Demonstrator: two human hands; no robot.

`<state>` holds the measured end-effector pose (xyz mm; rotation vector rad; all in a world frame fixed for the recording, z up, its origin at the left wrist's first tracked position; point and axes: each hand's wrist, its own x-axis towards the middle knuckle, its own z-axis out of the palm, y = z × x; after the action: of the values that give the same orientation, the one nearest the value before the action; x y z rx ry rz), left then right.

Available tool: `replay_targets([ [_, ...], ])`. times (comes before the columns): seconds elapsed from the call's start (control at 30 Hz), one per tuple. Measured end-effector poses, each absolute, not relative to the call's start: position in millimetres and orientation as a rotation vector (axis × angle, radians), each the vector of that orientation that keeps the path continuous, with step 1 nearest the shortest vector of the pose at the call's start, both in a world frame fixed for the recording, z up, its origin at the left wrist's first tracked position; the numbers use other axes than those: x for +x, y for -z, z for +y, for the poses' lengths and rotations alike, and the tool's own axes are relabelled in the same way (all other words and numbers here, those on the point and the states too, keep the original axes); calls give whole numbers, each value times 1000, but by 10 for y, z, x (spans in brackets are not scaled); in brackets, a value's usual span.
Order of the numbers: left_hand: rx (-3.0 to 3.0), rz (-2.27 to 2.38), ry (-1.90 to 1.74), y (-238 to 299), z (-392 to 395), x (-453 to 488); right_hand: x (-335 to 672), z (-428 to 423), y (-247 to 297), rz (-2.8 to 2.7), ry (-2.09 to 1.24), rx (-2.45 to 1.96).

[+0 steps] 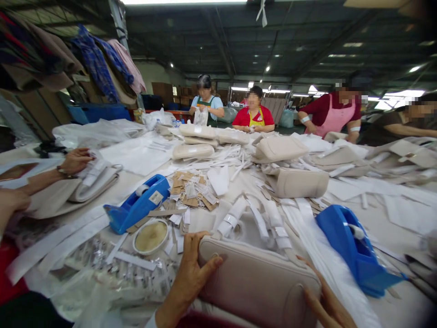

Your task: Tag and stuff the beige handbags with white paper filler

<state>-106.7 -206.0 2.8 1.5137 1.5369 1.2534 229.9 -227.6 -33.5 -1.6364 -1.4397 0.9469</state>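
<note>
A beige handbag point(256, 282) lies tipped toward me at the front of the table, its broad panel facing me. My left hand point(193, 269) grips its left end, thumb on the near face and fingers over the top edge. Around the right end wraps my right hand point(324, 294), with part of its fingers hidden behind the bag. The bag's handles point(235, 216), wrapped in white padding, stretch away on the far side. Left of the bag sits a round tub point(150, 237) of yellowish paste, beside a pile of brown tags point(193, 189).
Blue tape dispensers stand at left point(138, 202) and right point(357, 248). More beige bags point(302, 182) and white paper strips cover the table. At far left, a co-worker's hand point(77, 160) holds wrapped material. Several people work across the table. Small plastic packets point(126, 269) lie front left.
</note>
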Motion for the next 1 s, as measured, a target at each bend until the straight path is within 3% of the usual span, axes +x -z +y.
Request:
replay_targets([
  [0.37,1195,1415,-1305,43,-2078,-954,1975,-2284,269,-1264,-828,-1541],
  [0.6,1423,1526,-1274,-6,-1990,-1101,1928,-2283,31,-1416,-689,-1555],
  [1.0,1228,1216,-1177,-49,-1902,-1098,1889,-2105,112,-1382,-659,-1484],
])
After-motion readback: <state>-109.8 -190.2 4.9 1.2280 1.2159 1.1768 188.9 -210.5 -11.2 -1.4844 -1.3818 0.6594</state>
